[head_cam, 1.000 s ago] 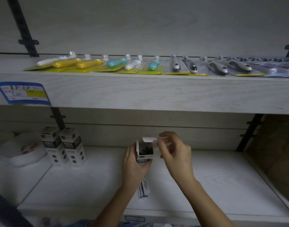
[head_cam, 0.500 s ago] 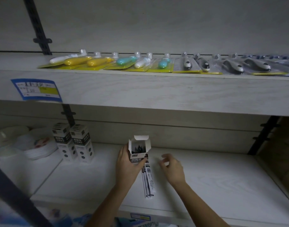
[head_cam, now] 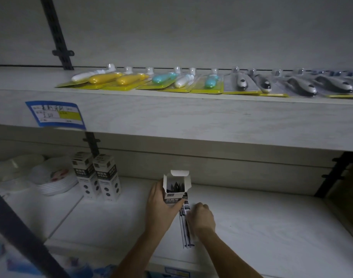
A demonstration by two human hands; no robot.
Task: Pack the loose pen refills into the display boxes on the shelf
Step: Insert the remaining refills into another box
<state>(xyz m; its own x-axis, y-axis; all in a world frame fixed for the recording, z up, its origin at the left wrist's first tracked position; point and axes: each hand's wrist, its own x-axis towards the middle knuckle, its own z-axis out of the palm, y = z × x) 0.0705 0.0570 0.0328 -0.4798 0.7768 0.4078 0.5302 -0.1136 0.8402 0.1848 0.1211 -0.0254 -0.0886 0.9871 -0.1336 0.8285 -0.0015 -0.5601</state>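
Small white refill box [head_cam: 176, 186], top flap open, dark tips inside, label print unreadable. Left hand [head_cam: 161, 209] grips it upright on shelf [head_cam: 271, 227]. Right hand [head_cam: 201, 217] curled over loose refills [head_cam: 184, 232] just right of box, grip unclear.

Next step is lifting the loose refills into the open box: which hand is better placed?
Right. The right hand lies on the loose refills just beside the open box, fingers curled down onto them. The left hand grips that box upright on the shelf, so it is occupied.
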